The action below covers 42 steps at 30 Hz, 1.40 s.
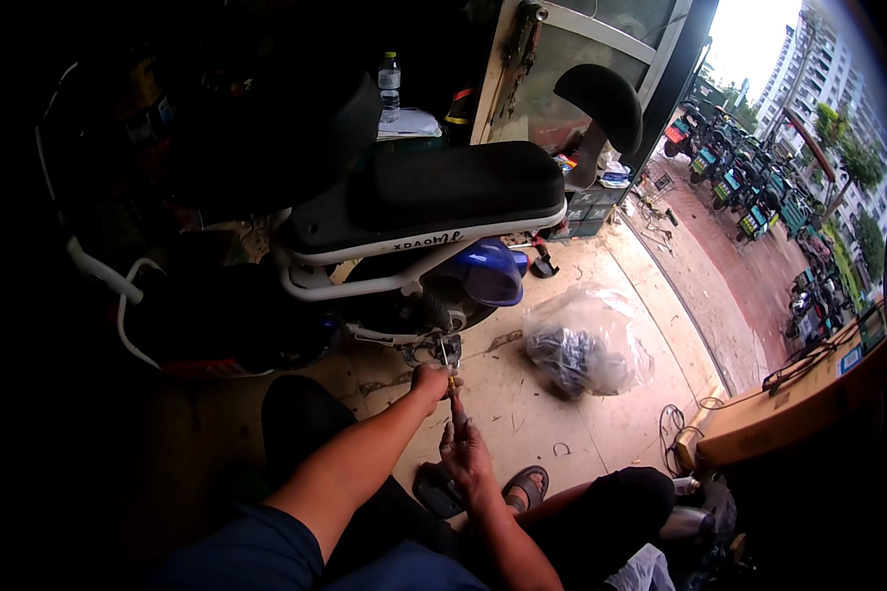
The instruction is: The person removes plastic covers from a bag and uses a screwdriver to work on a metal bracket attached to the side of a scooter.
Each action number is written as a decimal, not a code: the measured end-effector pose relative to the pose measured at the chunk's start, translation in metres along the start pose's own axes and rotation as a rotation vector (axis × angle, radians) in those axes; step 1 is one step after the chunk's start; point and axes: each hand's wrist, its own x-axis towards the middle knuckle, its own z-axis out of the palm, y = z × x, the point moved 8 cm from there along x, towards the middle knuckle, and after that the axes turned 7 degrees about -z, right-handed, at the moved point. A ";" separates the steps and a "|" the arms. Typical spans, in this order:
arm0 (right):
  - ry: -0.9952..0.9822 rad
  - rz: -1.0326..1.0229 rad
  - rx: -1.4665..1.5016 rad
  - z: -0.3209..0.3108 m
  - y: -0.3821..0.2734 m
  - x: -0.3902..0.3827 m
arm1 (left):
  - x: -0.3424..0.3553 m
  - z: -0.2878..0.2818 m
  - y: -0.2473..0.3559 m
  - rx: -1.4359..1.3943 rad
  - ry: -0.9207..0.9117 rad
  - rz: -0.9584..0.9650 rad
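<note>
An electric scooter with a long black seat [463, 187] and a white frame stands in front of me. Near the lower part of its rear wheel, both my hands are on a screwdriver [457, 409] with a reddish handle, its thin shaft pointing up toward a small metal bracket [434, 351] below the frame. My left hand [431, 382] is closed by the shaft end of the handle. Lower down, my right hand [466, 455] grips the handle's butt end. The tip's contact with the bracket is too small to make out.
A clear plastic bag [586, 345] with bluish contents lies on the tiled floor to the right. A cardboard box [788, 404] and black cables [672, 428] are at the far right. A water bottle [389, 87] stands behind the seat. Parked scooters [734, 177] are outside the doorway.
</note>
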 end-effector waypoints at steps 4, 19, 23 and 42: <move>0.062 -0.022 -0.060 -0.034 0.005 0.002 | -0.004 0.015 0.002 0.023 -0.006 0.001; 0.247 0.250 0.428 -0.051 0.044 0.002 | -0.002 -0.002 -0.001 -0.003 0.035 -0.022; 0.181 -0.104 -0.068 -0.039 0.013 0.002 | -0.006 0.002 0.003 0.007 0.028 0.034; 0.276 -0.050 -0.152 -0.030 0.009 -0.009 | -0.002 0.002 -0.001 -0.046 -0.004 -0.003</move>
